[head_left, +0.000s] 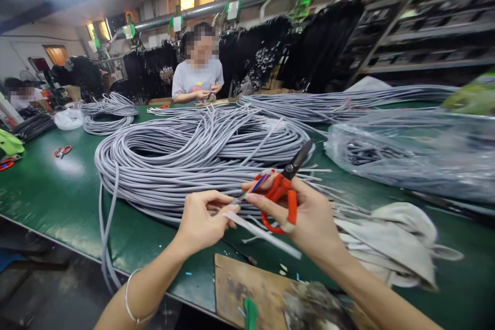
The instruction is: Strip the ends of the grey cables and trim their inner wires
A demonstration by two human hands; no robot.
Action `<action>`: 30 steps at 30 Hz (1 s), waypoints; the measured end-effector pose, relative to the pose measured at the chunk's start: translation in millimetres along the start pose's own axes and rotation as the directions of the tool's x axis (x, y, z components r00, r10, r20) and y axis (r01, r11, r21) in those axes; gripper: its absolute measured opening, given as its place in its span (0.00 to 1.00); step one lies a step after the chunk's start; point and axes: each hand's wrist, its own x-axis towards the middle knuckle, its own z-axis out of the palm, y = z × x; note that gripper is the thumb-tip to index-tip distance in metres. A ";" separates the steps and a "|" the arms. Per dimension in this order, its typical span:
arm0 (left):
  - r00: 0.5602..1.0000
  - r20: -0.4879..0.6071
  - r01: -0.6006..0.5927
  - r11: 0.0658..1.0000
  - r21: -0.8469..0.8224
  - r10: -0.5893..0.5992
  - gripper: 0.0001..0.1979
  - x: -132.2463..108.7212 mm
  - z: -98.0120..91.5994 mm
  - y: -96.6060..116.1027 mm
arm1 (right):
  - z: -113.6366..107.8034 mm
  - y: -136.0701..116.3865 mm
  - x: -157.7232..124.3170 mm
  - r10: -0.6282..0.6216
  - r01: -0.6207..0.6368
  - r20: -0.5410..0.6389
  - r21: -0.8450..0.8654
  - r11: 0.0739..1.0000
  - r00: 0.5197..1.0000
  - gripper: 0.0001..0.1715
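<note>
Head view: the left hand (203, 221) is closed in a pinch on a grey cable (263, 234) above the near edge of the green table (58, 196); the cable slants down-right; its coloured wires (257, 184) run up-right to the right hand (309, 219), just beside; that hand is curled through the scissors (279, 193), blades apparently together, pointing up-right; 1 big coil (185, 149) lies behind.

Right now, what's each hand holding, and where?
Left hand pinches thin grey cable near one end; right hand holds orange-handled scissors by a handle loop.
</note>
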 end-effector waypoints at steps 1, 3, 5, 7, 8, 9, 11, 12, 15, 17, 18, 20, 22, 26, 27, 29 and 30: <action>1.000 -0.006 -0.006 1.000 0.009 0.006 0.10 -0.5 0.9 -1.5 | 1.4 -1.6 0.2 0.016 -0.016 -0.022 0.014 1.000 1.000 0.25; 1.000 -0.013 -0.021 0.999 0.024 0.021 0.09 -0.8 1.6 -3.2 | 3.5 -3.8 -0.5 0.032 -0.032 -0.054 0.004 0.999 0.998 0.24; 0.999 -0.029 -0.031 0.999 0.036 0.032 0.09 -0.3 1.4 -3.5 | 4.5 -4.8 -1.5 0.044 -0.044 -0.058 0.003 0.999 0.997 0.23; 0.997 -0.066 -0.045 0.998 0.038 0.047 0.09 0.7 1.8 -3.5 | 5.0 -4.9 -2.1 0.062 -0.060 -0.046 0.035 0.998 0.997 0.22; 0.995 -0.083 -0.049 0.998 0.025 0.051 0.10 1.2 2.6 -3.7 | 5.3 -4.6 -2.3 0.075 -0.073 -0.035 0.060 0.996 0.997 0.22; 0.994 -0.091 -0.051 0.999 0.007 0.052 0.11 1.6 4.0 -4.0 | 5.9 -4.2 -2.5 0.091 -0.089 -0.021 0.087 0.992 0.996 0.22; 0.996 -0.074 -0.060 0.997 -0.047 0.056 0.16 2.5 8.3 -5.3 | 7.5 -2.8 -3.4 0.128 -0.127 0.002 0.142 0.982 0.992 0.22; 0.996 -0.060 -0.067 0.994 -0.084 0.063 0.17 2.8 10.7 -6.0 | 8.5 -1.9 -4.3 0.147 -0.147 0.008 0.167 0.975 0.989 0.22; 0.995 -0.058 -0.093 0.970 -0.226 0.082 0.15 3.8 16.2 -7.5 | 11.6 2.0 -7.8 0.200 -0.196 0.004 0.228 0.954 0.980 0.22; 0.996 -0.083 -0.066 0.954 -0.292 0.043 0.16 4.4 16.4 -7.4 | 13.2 4.8 -9.8 0.241 -0.231 -0.007 0.257 0.938 0.971 0.23; 0.996 -0.094 -0.039 0.951 -0.308 0.010 0.16 4.6 15.6 -7.0 | 13.8 6.1 -10.3 0.261 -0.249 -0.010 0.268 0.931 0.965 0.23; 0.993 -0.112 0.010 0.944 -0.331 -0.049 0.18 5.3 12.9 -6.0 | 14.7 8.4 -10.0 0.295 -0.281 -0.010 0.282 0.917 0.955 0.23; 0.988 -0.131 0.034 0.934 -0.356 -0.086 0.20 5.9 10.2 -4.7 | 15.5 10.1 -8.5 0.327 -0.314 0.003 0.291 0.904 0.945 0.24; 0.985 -0.121 0.071 0.926 -0.372 -0.124 0.24 6.7 6.4 -0.3 | 14.5 12.3 -6.2 0.394 -0.404 0.094 0.278 0.871 0.914 0.26; 0.987 -0.108 0.073 0.922 -0.380 -0.123 0.24 6.9 5.3 1.0 | 13.2 12.7 -6.4 0.393 -0.409 0.113 0.246 0.879 0.912 0.26; 0.992 -0.082 0.054 0.912 -0.407 -0.096 0.25 7.5 2.8 3.2 | 9.3 13.5 -7.8 0.324 -0.334 0.107 0.099 0.937 0.940 0.26; 0.994 -0.075 0.036 0.906 -0.422 -0.075 0.25 7.9 1.4 3.9 | 6.9 13.8 -8.9 0.246 -0.246 0.090 -0.012 0.969 0.965 0.26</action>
